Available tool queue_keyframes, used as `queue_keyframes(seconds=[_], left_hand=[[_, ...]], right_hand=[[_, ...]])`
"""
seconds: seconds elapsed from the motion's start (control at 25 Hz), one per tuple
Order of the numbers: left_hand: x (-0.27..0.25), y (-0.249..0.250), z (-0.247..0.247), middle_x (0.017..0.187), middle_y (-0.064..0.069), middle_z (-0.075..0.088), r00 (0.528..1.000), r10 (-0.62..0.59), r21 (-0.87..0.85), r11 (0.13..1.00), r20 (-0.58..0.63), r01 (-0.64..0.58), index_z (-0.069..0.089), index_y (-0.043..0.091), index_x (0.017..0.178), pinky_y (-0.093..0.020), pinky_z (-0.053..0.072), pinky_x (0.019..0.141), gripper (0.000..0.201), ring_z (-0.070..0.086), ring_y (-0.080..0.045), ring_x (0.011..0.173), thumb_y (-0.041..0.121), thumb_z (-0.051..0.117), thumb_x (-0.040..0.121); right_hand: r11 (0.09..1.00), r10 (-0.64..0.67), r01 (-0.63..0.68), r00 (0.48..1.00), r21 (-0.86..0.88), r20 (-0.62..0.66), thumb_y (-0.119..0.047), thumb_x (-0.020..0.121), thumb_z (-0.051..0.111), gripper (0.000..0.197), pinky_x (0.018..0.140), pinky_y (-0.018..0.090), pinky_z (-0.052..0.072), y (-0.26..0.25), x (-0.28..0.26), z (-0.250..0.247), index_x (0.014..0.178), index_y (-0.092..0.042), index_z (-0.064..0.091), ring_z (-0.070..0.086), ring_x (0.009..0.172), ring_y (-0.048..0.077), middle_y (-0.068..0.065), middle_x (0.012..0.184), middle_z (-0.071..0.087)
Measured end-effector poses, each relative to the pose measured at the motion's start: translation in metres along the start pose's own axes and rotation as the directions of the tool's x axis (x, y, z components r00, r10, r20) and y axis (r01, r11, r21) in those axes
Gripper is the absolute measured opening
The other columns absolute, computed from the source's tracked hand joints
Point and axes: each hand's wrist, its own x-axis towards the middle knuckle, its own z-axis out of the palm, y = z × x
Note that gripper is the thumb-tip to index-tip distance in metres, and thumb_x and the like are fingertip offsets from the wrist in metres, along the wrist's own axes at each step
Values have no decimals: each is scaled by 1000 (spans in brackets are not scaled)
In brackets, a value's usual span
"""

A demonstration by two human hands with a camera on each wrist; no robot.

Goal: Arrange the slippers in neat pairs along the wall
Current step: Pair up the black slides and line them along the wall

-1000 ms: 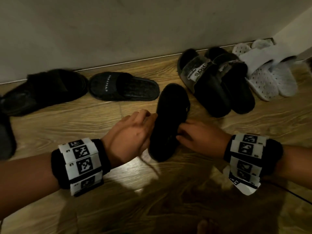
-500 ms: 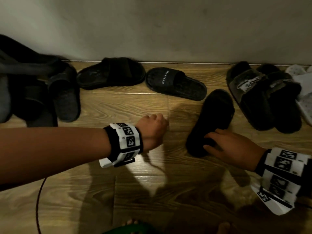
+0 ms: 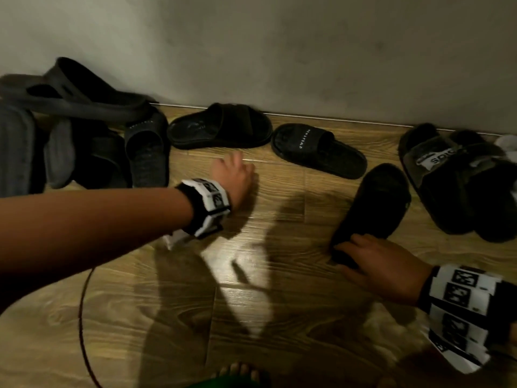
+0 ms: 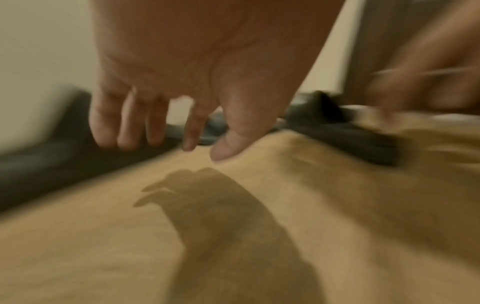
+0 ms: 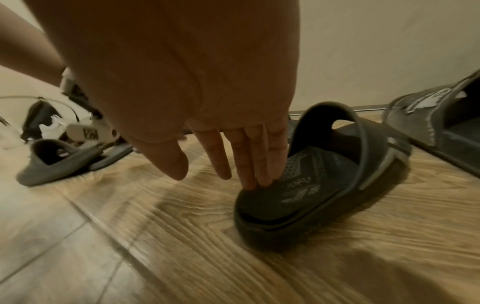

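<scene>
A black slipper (image 3: 372,208) (image 5: 311,185) lies on the wooden floor, angled toward the wall, left of a dark pair with a white logo strap (image 3: 453,175). My right hand (image 3: 361,253) (image 5: 215,172) rests straight fingers (image 5: 254,176) on its heel end. My left hand (image 3: 237,163) (image 4: 182,142) hovers empty with relaxed fingers just in front of a black wide-strap slipper (image 3: 221,126) by the wall. A black slide with white lettering (image 3: 319,149) lies sideways between the two.
A jumble of dark grey slippers (image 3: 84,107) is piled at the far left by the wall, with another lettered slide (image 3: 147,152) beside it. A white slipper (image 3: 506,142) peeks in at the right edge. A red cable (image 3: 82,317) runs over the near floor. Toes (image 3: 237,371) show at the bottom.
My left hand let go of the black slipper and swung left and forward toward the wall. My right hand stayed at the slipper's heel. The view panned left.
</scene>
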Motion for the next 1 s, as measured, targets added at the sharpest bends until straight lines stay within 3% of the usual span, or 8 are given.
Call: queue_keyframes(seconds=[0.08,0.16,0.28,0.44,0.56,0.68,0.88,1.0], left_hand=[[19,-30,-4,132,-27,41,987,-139,-95,987,-78,132,47,13,130,-47,40,97,37,43,-43,121,23,44,94],[35,-48,-3,133,-30,42,985,-171,-180,970,-18,165,49,15,130,-51,38,104,41,38,-47,126,31,52,92],[47,-60,-6,134,-28,50,987,-100,-293,947,126,134,53,17,134,-47,36,110,48,37,-44,129,37,54,91],[43,-61,-15,135,-27,48,991,-14,-246,968,136,48,51,18,138,-42,38,109,48,42,-39,128,35,50,93],[25,-42,-15,137,-19,50,966,80,-286,958,246,-7,52,15,135,-35,35,110,49,41,-31,131,38,53,91],[-1,-8,-10,132,-15,55,953,142,-344,938,266,-44,53,13,129,-34,37,106,51,47,-29,125,44,53,89],[-37,44,-12,141,-17,40,901,288,-371,915,324,-159,23,5,149,-39,40,110,82,46,-32,130,52,52,87],[-40,56,-26,135,-14,47,862,380,-366,896,334,-253,29,11,145,-41,46,102,75,52,-30,123,52,52,87]], right_hand=[[998,39,-39,999,-44,-3,-53,96,37,53,94,32,41,10,2,1,142,-27,38,46,120,22,3,137,45],[996,56,-55,998,-69,11,-54,95,39,59,100,35,41,24,3,3,147,-25,31,42,128,27,7,148,36],[998,48,-45,993,-32,105,-57,94,37,66,108,41,38,41,3,5,151,-28,18,36,135,33,12,153,28],[998,69,-68,982,-15,177,-63,93,30,71,107,40,39,56,-1,10,152,-30,8,37,136,33,13,153,28],[994,113,-110,979,-28,167,-62,94,28,68,105,41,40,64,-2,9,152,-28,13,41,133,35,12,152,28],[988,154,-155,976,-6,155,-61,94,28,63,104,42,42,72,3,7,149,-30,24,47,127,36,14,149,32],[972,198,-211,972,107,127,-59,94,33,57,106,42,41,90,10,2,144,-30,36,51,123,36,14,142,38],[975,206,-214,973,67,103,-58,95,35,57,106,44,40,92,7,3,144,-28,36,47,125,37,16,142,39]])
